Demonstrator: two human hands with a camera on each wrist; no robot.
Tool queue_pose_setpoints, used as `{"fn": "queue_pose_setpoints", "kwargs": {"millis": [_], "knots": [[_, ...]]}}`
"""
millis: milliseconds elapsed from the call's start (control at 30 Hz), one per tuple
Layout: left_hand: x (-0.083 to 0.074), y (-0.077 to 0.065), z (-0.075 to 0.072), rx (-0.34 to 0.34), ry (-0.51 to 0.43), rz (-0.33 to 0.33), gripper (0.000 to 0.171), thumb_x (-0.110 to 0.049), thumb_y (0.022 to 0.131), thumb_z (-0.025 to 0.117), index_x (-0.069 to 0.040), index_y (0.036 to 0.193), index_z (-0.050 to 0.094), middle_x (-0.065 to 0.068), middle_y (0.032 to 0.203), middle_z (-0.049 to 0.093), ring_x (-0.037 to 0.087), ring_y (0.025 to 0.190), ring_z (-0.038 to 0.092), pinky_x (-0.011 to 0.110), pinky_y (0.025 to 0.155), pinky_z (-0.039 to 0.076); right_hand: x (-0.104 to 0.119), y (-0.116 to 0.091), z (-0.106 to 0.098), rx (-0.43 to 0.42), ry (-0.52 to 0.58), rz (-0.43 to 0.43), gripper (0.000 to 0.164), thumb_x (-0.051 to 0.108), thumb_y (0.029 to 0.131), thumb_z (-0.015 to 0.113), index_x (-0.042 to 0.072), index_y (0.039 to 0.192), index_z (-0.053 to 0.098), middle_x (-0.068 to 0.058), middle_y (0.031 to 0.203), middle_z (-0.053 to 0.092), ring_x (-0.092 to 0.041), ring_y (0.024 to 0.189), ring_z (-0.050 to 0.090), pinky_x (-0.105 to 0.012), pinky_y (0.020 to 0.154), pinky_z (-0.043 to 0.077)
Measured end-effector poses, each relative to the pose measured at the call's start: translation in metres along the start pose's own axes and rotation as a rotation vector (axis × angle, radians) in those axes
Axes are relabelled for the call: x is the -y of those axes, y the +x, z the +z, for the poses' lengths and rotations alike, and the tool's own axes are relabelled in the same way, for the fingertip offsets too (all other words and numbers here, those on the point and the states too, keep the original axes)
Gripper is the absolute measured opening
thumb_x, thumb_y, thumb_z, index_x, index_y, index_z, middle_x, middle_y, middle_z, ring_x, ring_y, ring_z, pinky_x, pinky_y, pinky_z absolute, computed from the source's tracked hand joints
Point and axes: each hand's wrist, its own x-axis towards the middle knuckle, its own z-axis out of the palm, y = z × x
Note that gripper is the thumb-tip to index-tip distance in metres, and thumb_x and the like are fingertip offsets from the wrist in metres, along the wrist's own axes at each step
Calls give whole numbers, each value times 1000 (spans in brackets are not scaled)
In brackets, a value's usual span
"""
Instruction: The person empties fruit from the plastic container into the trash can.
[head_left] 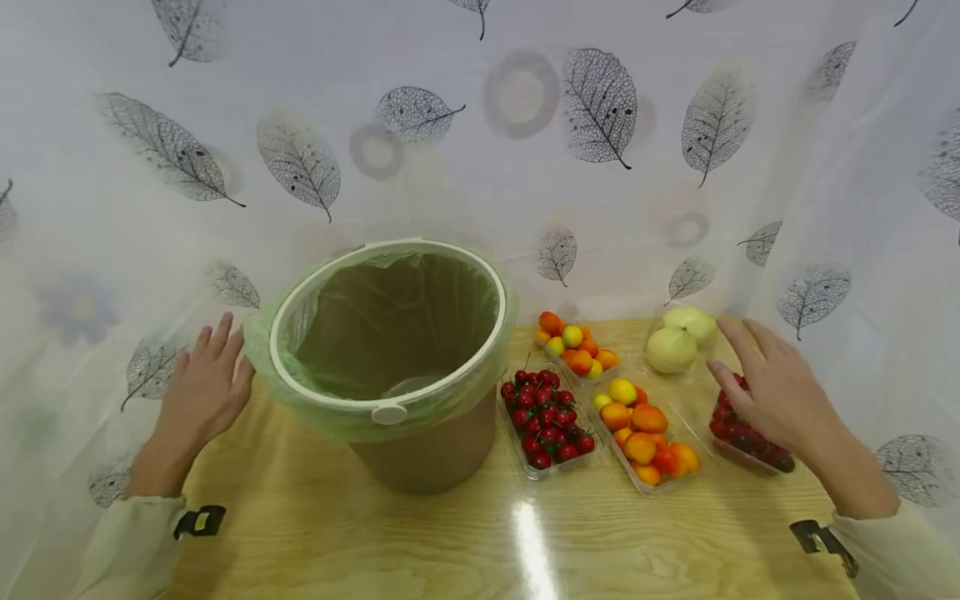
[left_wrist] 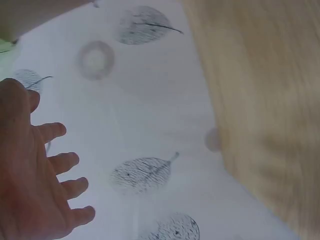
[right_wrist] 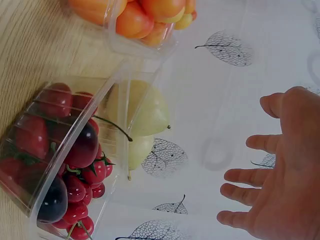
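Note:
My left hand (head_left: 204,387) is held up beside a brown bin (head_left: 431,450), its fingers spread and nothing in them. A pale green plastic liner (head_left: 322,408) hangs over the bin, held by a white ring (head_left: 352,403). In the left wrist view the same hand (left_wrist: 35,175) has its fingers apart. Over a clear box (right_wrist: 82,127) of mixed red and dark fruit (head_left: 738,433), my right hand (head_left: 776,392) hovers with extended fingers. The right wrist view shows that hand (right_wrist: 280,170) holding nothing, off to one side of the box.
Right of the bin stand a clear box of cherries (head_left: 543,417) and two boxes of orange and yellow fruit, one nearer (head_left: 641,433) and one farther back (head_left: 576,343). Pale green fruit (head_left: 672,348) sits behind them. A leaf-patterned curtain (head_left: 465,192) encloses the wooden table (head_left: 420,542).

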Motion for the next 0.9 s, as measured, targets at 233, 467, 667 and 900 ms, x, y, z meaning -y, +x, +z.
{"fn": "queue_pose_setpoints", "kwargs": {"millis": [233, 467, 667, 900], "knots": [[-29, -6, -15, -116, -335, 81, 54, -26, 114, 25, -17, 166, 13, 21, 168, 11, 51, 151, 9, 70, 116, 8, 20, -14, -1, -52, 58, 31, 62, 24, 104, 60, 10, 159, 36, -38, 146, 40, -63, 123, 40, -79, 96, 31], [-62, -14, -24, -193, -577, 104, 53, -21, 114, 24, -32, 165, 16, 6, 169, 18, 35, 153, 18, 50, 123, 16, 58, -29, 11, -124, 134, -32, 56, 12, 97, 70, 6, 149, 50, -29, 137, 51, -48, 108, 53, -67, 78, 49], [-91, -17, -28, -243, -770, 131, 51, -24, 113, 18, -28, 164, 21, 9, 167, 25, 20, 153, 23, 24, 112, 28, 93, -44, 25, -110, 190, -24, 56, 8, 94, 73, 8, 147, 53, -15, 127, 57, -31, 99, 58, -50, 72, 53], [-113, -26, -24, -250, -959, 103, 53, -29, 112, 29, -27, 164, 23, 11, 158, 34, 20, 134, 49, 23, 99, 45, 129, -56, 51, -89, 286, -25, 53, -1, 88, 76, 5, 138, 58, -9, 114, 64, -22, 90, 64, -34, 67, 56]]}}
